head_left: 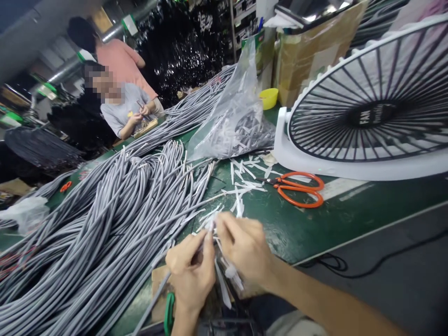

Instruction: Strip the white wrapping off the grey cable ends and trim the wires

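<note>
My left hand (192, 270) is closed round a grey cable (156, 296), whose length runs down to the lower left. Thumb and fingers of my right hand (245, 245) pinch together close to the left fingertips. What they grip is hidden, though something pale shows between the two hands. White strips (224, 284) hang or lie just below my hands, and more white scraps (240, 200) are scattered on the green table (280, 233) beyond. A big heap of grey cables (105, 196) lies to the left. Orange-handled scissors (301, 189) rest beyond my right hand.
A white fan (371, 112) stands at the right. A clear plastic bag (234, 126) of grey and white scraps sits behind the scissors, near a yellow cup (269, 98) and a cardboard box (311, 56). Two people are across the table. A green handle (169, 312) is beside my left wrist.
</note>
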`<action>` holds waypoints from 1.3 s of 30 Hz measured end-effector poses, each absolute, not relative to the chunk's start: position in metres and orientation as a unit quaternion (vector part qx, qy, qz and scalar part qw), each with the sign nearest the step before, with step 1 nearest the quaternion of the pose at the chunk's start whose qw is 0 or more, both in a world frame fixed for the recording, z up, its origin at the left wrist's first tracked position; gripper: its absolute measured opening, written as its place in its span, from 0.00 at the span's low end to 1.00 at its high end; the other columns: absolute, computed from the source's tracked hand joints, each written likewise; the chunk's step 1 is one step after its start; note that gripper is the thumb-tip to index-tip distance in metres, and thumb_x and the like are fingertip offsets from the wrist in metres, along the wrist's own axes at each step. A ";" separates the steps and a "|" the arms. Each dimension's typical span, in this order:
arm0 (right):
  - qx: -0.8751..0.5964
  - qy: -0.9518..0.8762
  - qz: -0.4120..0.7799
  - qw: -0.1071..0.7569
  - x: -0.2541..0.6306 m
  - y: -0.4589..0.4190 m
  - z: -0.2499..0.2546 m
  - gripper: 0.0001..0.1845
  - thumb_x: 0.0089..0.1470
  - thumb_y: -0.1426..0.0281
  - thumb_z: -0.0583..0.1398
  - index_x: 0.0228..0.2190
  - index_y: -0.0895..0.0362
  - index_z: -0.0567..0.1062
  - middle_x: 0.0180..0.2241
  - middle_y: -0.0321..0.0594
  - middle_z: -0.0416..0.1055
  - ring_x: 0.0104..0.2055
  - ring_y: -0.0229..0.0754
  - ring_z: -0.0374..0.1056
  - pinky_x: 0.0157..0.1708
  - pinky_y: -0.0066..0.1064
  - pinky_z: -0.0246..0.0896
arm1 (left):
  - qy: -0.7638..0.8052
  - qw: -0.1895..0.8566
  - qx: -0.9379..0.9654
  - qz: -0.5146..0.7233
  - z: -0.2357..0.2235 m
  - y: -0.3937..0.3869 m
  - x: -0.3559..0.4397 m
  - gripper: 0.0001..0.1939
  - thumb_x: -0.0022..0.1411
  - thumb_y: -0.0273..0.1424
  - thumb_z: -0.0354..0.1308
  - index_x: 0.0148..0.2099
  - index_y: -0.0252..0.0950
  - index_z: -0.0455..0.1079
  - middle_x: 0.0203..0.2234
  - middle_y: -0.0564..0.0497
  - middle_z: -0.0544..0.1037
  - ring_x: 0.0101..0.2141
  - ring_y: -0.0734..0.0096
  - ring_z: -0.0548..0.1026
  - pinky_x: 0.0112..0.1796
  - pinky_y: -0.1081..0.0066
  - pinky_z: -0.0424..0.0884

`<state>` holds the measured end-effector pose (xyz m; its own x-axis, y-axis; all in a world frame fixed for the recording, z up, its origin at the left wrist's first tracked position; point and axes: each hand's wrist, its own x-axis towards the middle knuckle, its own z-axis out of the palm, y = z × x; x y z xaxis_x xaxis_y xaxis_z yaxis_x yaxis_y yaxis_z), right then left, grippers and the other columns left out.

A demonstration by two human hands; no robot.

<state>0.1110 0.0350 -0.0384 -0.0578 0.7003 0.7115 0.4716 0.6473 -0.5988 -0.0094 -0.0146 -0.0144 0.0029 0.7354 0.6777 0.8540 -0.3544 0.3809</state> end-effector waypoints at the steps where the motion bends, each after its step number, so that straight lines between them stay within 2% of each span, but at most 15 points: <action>1: -0.444 -0.689 0.085 0.566 0.115 0.040 -0.034 0.16 0.62 0.73 0.49 0.24 0.57 0.69 0.14 0.34 0.65 0.15 0.34 0.61 0.20 0.27 0.50 | -0.569 0.053 -0.701 -0.428 -0.014 -0.015 -0.010 0.07 0.58 0.26 0.57 0.31 0.31 0.76 0.14 0.53 0.74 0.13 0.79 0.69 0.17 0.80 0.65; 4: -0.487 -0.623 0.124 0.599 0.127 0.050 -0.018 0.14 0.62 0.72 0.49 0.28 0.57 0.71 0.20 0.38 0.71 0.18 0.35 0.64 0.21 0.26 0.54 | -0.601 0.011 -0.654 -0.459 -0.014 -0.017 -0.012 0.10 0.59 0.29 0.57 0.28 0.32 0.77 0.17 0.51 0.77 0.16 0.74 0.73 0.18 0.78 0.68; 7: -0.355 -0.703 0.207 0.580 0.135 0.048 -0.006 0.11 0.62 0.70 0.51 0.37 0.57 0.74 0.30 0.40 0.76 0.25 0.36 0.69 0.27 0.25 0.60 | -0.606 -0.033 -0.626 -0.490 -0.015 -0.016 -0.015 0.12 0.59 0.31 0.56 0.28 0.32 0.77 0.19 0.50 0.80 0.19 0.69 0.76 0.21 0.76 0.71; 10: -0.255 -0.793 0.193 0.519 0.137 0.043 -0.004 0.12 0.61 0.67 0.54 0.42 0.57 0.75 0.32 0.40 0.76 0.28 0.36 0.70 0.29 0.25 0.61 | -0.585 -0.061 -0.646 -0.487 -0.015 -0.015 -0.018 0.13 0.60 0.31 0.55 0.28 0.32 0.77 0.17 0.50 0.78 0.18 0.71 0.74 0.20 0.77 0.70; 12: -0.243 -0.821 0.175 0.485 0.138 0.044 -0.003 0.11 0.59 0.69 0.55 0.36 0.58 0.78 0.27 0.40 0.76 0.26 0.36 0.69 0.27 0.24 0.59 | -0.571 -0.053 -0.668 -0.475 -0.016 -0.016 -0.018 0.12 0.60 0.30 0.55 0.28 0.32 0.77 0.15 0.52 0.75 0.16 0.73 0.71 0.18 0.77 0.67; 14: -0.262 -0.829 0.204 0.449 0.141 0.048 -0.001 0.11 0.55 0.74 0.57 0.25 0.59 0.77 0.21 0.37 0.72 0.22 0.34 0.64 0.24 0.24 0.54 | -0.553 -0.035 -0.696 -0.457 -0.015 -0.017 -0.018 0.10 0.60 0.27 0.55 0.30 0.32 0.77 0.15 0.53 0.72 0.16 0.75 0.69 0.18 0.78 0.65; 16: -0.276 -0.820 0.307 0.396 0.142 0.055 0.003 0.11 0.49 0.77 0.59 0.17 0.60 0.74 0.14 0.32 0.64 0.18 0.31 0.57 0.20 0.23 0.49 | -0.522 -0.031 -0.731 -0.438 -0.014 -0.019 -0.019 0.09 0.59 0.25 0.55 0.32 0.33 0.77 0.16 0.53 0.72 0.17 0.75 0.70 0.20 0.78 0.65; 18: -0.270 -0.777 0.461 0.334 0.142 0.060 0.005 0.10 0.45 0.78 0.61 0.15 0.60 0.72 0.13 0.28 0.59 0.17 0.30 0.53 0.18 0.21 0.47 | -0.487 -0.041 -0.758 -0.432 -0.013 -0.021 -0.020 0.09 0.59 0.23 0.55 0.33 0.34 0.77 0.18 0.52 0.74 0.19 0.75 0.71 0.21 0.77 0.67; 21: -0.258 -0.676 0.622 0.300 0.136 0.058 0.000 0.08 0.44 0.75 0.61 0.17 0.62 0.71 0.16 0.31 0.64 0.18 0.31 0.57 0.20 0.22 0.53 | -0.480 -0.029 -0.751 -0.452 -0.015 -0.023 -0.021 0.08 0.59 0.24 0.55 0.32 0.34 0.77 0.18 0.53 0.74 0.18 0.76 0.70 0.21 0.77 0.66; 24: -0.276 -0.673 0.567 0.386 0.127 0.041 -0.011 0.10 0.50 0.70 0.58 0.21 0.62 0.73 0.16 0.33 0.65 0.18 0.31 0.57 0.19 0.22 0.52 | -0.536 0.004 -0.687 -0.490 -0.018 -0.022 -0.020 0.07 0.59 0.27 0.56 0.32 0.34 0.76 0.18 0.52 0.75 0.18 0.74 0.71 0.21 0.77 0.67; 27: -0.273 -0.736 0.359 0.505 0.123 0.023 -0.016 0.12 0.56 0.71 0.54 0.25 0.61 0.73 0.20 0.37 0.68 0.20 0.34 0.60 0.20 0.24 0.53 | -0.565 -0.001 -0.652 -0.505 -0.019 -0.018 -0.019 0.09 0.60 0.29 0.55 0.34 0.33 0.76 0.23 0.49 0.80 0.23 0.70 0.76 0.24 0.75 0.71; 30: -0.229 -0.778 0.242 0.532 0.127 0.024 -0.008 0.12 0.56 0.74 0.52 0.25 0.60 0.73 0.21 0.39 0.70 0.22 0.35 0.62 0.23 0.25 0.56 | -0.544 -0.033 -0.702 -0.458 -0.017 -0.018 -0.019 0.11 0.62 0.29 0.53 0.34 0.34 0.77 0.20 0.51 0.77 0.20 0.72 0.74 0.22 0.76 0.68; 33: -0.280 -0.771 0.277 0.501 0.131 0.040 -0.001 0.10 0.53 0.74 0.55 0.22 0.59 0.71 0.17 0.34 0.65 0.18 0.32 0.56 0.19 0.23 0.51 | -0.516 -0.057 -0.736 -0.434 -0.015 -0.023 -0.021 0.12 0.62 0.29 0.53 0.31 0.34 0.76 0.15 0.54 0.70 0.16 0.76 0.67 0.19 0.77 0.62; 36: -0.318 -0.754 0.339 0.464 0.131 0.045 -0.004 0.11 0.51 0.73 0.56 0.19 0.60 0.70 0.12 0.28 0.54 0.15 0.30 0.47 0.15 0.22 0.43 | -0.542 -0.057 -0.683 -0.486 -0.017 -0.024 -0.022 0.12 0.61 0.31 0.54 0.28 0.33 0.74 0.17 0.52 0.73 0.18 0.74 0.70 0.21 0.76 0.65; 39: -0.285 -0.763 0.327 0.479 0.132 0.031 -0.013 0.12 0.54 0.74 0.54 0.20 0.60 0.70 0.16 0.32 0.61 0.17 0.31 0.53 0.17 0.23 0.47 | -0.590 -0.056 -0.607 -0.529 -0.020 -0.020 -0.024 0.12 0.60 0.33 0.56 0.28 0.33 0.74 0.20 0.50 0.77 0.21 0.70 0.74 0.24 0.75 0.69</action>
<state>0.1320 0.0310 -0.0126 -0.3782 0.7485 0.5446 0.1222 0.6236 -0.7721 -0.0242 -0.0202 -0.0200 -0.2558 0.7761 0.5763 0.6568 -0.2979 0.6927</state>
